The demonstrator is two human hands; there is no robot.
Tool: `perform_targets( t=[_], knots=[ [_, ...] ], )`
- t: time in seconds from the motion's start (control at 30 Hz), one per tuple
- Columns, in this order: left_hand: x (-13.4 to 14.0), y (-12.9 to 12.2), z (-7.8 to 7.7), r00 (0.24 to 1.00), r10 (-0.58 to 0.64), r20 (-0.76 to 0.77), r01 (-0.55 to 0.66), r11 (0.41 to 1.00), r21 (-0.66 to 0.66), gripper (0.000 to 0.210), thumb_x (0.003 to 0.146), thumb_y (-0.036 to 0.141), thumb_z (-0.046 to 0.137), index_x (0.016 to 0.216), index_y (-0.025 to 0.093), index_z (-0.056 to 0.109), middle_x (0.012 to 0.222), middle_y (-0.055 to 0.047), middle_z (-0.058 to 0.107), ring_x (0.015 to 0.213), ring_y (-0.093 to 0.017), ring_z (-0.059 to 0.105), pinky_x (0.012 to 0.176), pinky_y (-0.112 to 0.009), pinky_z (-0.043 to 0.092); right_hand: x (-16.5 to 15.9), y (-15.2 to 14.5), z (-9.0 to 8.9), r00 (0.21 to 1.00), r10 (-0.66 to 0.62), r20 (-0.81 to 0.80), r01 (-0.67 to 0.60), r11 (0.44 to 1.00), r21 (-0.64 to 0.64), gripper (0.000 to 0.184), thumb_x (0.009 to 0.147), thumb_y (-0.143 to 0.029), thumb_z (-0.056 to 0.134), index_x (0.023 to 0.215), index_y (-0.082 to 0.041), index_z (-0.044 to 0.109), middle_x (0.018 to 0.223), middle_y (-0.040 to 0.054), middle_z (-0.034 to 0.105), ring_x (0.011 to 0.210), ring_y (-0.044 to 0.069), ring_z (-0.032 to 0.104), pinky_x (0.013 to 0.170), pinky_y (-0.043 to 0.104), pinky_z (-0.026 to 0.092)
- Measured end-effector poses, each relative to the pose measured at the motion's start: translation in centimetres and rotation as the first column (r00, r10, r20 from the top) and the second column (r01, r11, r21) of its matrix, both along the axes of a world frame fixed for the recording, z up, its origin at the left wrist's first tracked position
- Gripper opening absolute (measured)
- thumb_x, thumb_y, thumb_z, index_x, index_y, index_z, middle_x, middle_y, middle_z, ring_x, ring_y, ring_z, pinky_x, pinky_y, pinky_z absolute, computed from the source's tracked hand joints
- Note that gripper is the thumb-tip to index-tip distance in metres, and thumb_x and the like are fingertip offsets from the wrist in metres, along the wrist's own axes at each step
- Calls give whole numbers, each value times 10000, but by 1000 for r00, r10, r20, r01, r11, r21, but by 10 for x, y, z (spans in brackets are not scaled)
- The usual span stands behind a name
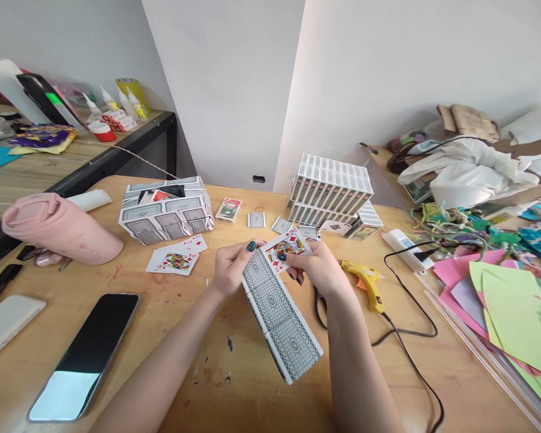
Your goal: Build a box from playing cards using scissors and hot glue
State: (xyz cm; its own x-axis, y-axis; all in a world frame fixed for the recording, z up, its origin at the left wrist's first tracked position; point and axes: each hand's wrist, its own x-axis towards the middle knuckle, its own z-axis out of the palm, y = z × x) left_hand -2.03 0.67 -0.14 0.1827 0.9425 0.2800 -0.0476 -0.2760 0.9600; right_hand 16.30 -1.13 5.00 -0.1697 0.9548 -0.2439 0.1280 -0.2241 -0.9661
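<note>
In the middle, my left hand (233, 264) is closed on the far left end of a long panel of joined playing cards (282, 319), patterned grey backs facing up. My right hand (320, 264) pinches a king of diamonds card (286, 248), face up, against the panel's far end. Whether that card is fixed to the panel cannot be seen. Beyond my left hand stands a box built of playing cards (166, 210), with an opening in its top. Loose face-up cards (174, 258) lie in front of it. Black scissor handles (320, 307) show partly behind my right wrist.
A yellow glue gun (365, 282) with a black cord lies right of my right arm, near a white power strip (406, 248). Card packs (331, 186) are stacked at the back. A pink tumbler (63, 228) and a phone (85, 355) lie left; coloured paper (514, 300) lies right.
</note>
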Motion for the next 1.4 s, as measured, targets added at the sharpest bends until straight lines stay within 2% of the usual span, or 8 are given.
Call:
perform_targets(
  t=[0.17, 0.33, 0.5, 0.97, 1.17, 1.23, 1.3, 1.4],
  knots=[
    [-3, 3, -2, 1000, -18, -15, 18, 999, 34, 438, 883, 471, 470, 1014, 148, 735, 974, -98, 729, 811, -222, 648, 736, -318, 478, -2, -2, 5, 999, -2, 36, 1, 1000, 30, 221, 728, -294, 607, 545, -182, 555, 459, -9, 593, 390, 95, 514, 436, 226, 420],
    [-2, 3, -2, 999, 46, -20, -46, 999, 3, 449, 876, 492, 471, 977, 151, 746, 980, -103, 735, 828, -228, 663, 729, -315, 487, -7, -7, 10, 994, -12, 104, 8, 999, 47, 175, 780, -331, 599, 734, -178, 671, 727, 46, 723, 698, 193, 701, 685, 321, 562],
    [-1, 2, -3, 996, 90, 4, -90, 995, -38, 500, 879, 527, 437, 919, 145, 757, 924, -104, 743, 781, -224, 667, 692, -319, 495, -7, -9, 10, 999, 27, -26, -26, 999, 38, 172, 782, -318, 606, 821, -172, 689, 776, 42, 739, 751, 204, 718, 747, 353, 583],
    [2, 1, -2, 981, 174, 81, -165, 980, -108, 556, 836, 591, 463, 856, 124, 763, 815, -104, 745, 703, -223, 671, 593, -295, 487, -18, -8, 5, 990, -85, -111, 82, 996, -37, 112, 734, -259, 648, 747, -170, 715, 754, 46, 740, 718, 196, 716, 740, 359, 597],
    [2, -2, 0, 966, 260, -4, -260, 965, 22, 574, 908, 545, 344, 931, 134, 745, 865, -93, 736, 751, -214, 663, 629, -289, 477, -10, -7, 9, 997, 20, -80, -20, 1000, -5, 221, 791, -347, 599, 897, -182, 701, 820, 46, 745, 778, 195, 710, 755, 340, 570],
    [2, -1, 2, 924, 381, -19, -376, 919, 119, 554, 930, 512, 310, 971, 147, 723, 930, -91, 722, 843, -219, 652, 712, -298, 480, -5, -11, 15, 997, 73, -4, -72, 997, 30, 318, 796, -367, 605, 1068, -211, 660, 942, 53, 739, 859, 208, 701, 788, 352, 553],
    [3, -1, 4, 884, 466, -28, -453, 870, 196, 524, 944, 485, 292, 1010, 154, 694, 990, -94, 700, 932, -222, 628, 808, -311, 466, -1, -16, 20, 979, 51, 198, -77, 989, 127, 466, 757, -387, 662, 1192, -232, 599, 1064, 71, 710, 984, 241, 667, 869, 395, 518],
    [8, -2, 5, 868, 490, -78, -454, 848, 275, 472, 944, 467, 309, 1070, 160, 645, 1051, -105, 651, 1013, -223, 582, 903, -327, 424, -3, -21, 20, 816, -109, 568, -144, 913, 381, 613, 666, -422, 749, 1220, -225, 576, 1196, 110, 646, 1135, 321, 571, 1012, 540, 375]
  ],
)
